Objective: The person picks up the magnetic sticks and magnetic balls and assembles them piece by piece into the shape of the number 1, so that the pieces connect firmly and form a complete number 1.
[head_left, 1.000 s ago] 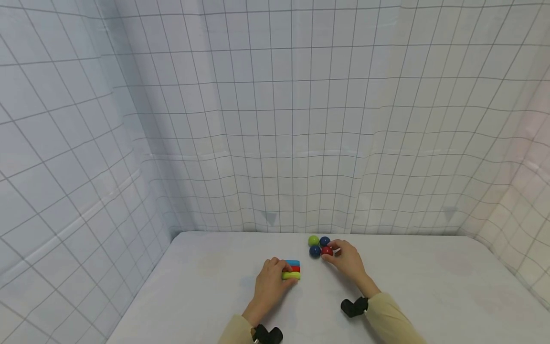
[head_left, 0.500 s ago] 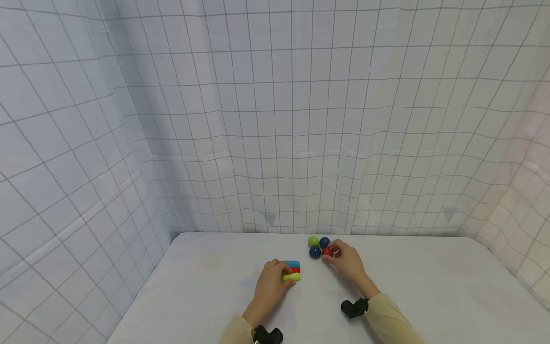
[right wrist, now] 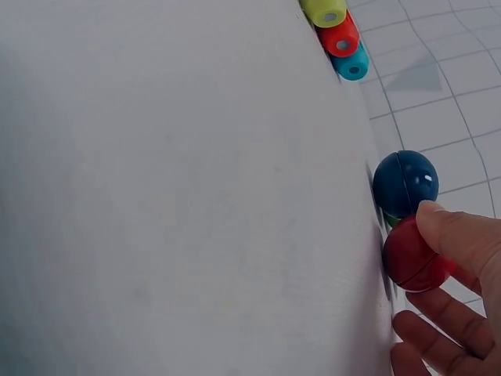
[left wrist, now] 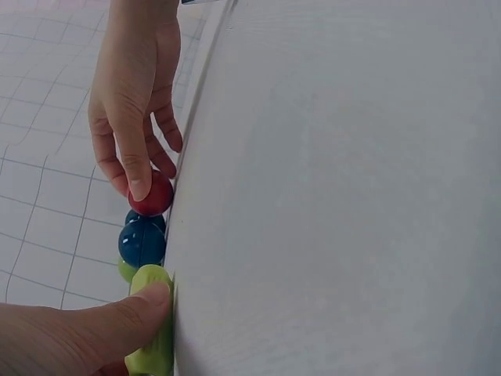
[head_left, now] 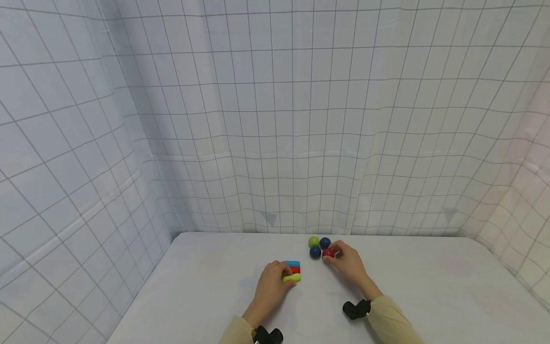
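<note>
My left hand (head_left: 269,285) pinches a yellow-green ridged cylinder (left wrist: 161,333), the thumb lying along its near side. Just behind it lie a red cylinder (right wrist: 339,37) and a light blue cylinder (right wrist: 352,64), side by side; holes show in their ends. Fingers of that hand hide their left parts in the head view. With thumb and fingertips, my right hand (head_left: 349,263) grips a shiny red ball (right wrist: 411,257). Left of the red ball is a dark blue ball (head_left: 315,252). Another dark blue ball (head_left: 325,242) and a green ball (head_left: 314,241) sit behind.
Both hands work over a white table (head_left: 206,277). Along its far edge hangs a white curtain (head_left: 275,143) with a grid pattern, which continues along both sides. A black wrist device (head_left: 356,309) sits on the right wrist, and a similar black device (head_left: 268,336) on the left.
The red ball has shifted slightly right and toward me with my right hand. The yellow-green cylinder has tilted a little under my left hand. The other balls stay in place.
</note>
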A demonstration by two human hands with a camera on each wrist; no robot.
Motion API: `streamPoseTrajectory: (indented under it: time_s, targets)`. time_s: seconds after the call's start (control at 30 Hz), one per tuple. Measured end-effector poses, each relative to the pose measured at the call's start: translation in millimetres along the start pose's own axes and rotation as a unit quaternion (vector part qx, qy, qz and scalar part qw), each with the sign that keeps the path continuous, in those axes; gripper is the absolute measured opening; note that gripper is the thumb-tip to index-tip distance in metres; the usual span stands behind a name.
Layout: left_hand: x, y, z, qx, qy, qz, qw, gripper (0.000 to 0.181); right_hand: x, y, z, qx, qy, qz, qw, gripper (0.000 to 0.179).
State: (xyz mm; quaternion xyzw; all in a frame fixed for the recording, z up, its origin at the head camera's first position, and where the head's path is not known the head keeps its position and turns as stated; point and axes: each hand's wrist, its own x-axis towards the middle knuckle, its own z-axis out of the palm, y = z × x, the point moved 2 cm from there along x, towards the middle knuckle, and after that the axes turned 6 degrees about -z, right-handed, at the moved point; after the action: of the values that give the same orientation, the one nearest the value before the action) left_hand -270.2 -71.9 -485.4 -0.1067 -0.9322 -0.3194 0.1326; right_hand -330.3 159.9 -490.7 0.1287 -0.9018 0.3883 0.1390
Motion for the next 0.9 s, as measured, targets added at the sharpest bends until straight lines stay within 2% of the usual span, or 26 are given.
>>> streamPoseTrajectory:
  time_s: [0.3, 0.53, 0.9]
  targets:
    - [0.4, 1.3, -0.4, 0.006, -0.006, -0.004, 1.0, 0.025, -4.5, 1, -3, 0.02, 0.006, -0.006, 0.9998, 0.028]
    - [-0.4, 2.6, -0.8, 0.012, -0.002, 0.007, 0.9999, 0.026, -7.6, 3, -5, 0.029, 0.009, -0.01, 0.9995, 0.028]
    - [-0.2, 6.8, 1.4, -0.016, -0.025, -0.009, 0.9995, 0.028, -12.9, 10, -6, 0.042, 0.006, -0.008, 0.999, 0.026]
